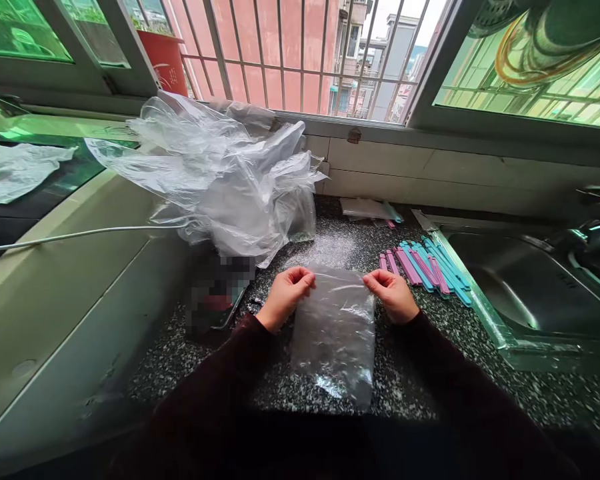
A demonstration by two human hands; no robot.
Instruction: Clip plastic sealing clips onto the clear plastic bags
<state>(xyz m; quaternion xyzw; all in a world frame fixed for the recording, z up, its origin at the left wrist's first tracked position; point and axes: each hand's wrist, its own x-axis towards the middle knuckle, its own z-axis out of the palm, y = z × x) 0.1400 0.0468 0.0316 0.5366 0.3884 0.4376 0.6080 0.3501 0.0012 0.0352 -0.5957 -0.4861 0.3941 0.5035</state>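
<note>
Dark-sleeved forearms point(460, 377) angle inward over the speckled bench point(407, 393); the left hand point(287, 297) and right hand point(394, 295), both curled, each pinch an upper corner of the clear plastic bag point(334, 333), which is spread between them.

One left hand point(287, 297), one right hand point(393, 295) and one clear bag point(335, 333) are at the frame's centre. Centre right shows one sink point(525, 287) and more than ten pink and blue strips point(409, 268), overlapping too much for an exact count. Upper left has one bag heap point(230, 180), its bags uncountable, and one red pot point(165, 63); one white cable point(90, 234) lies at left.
</note>
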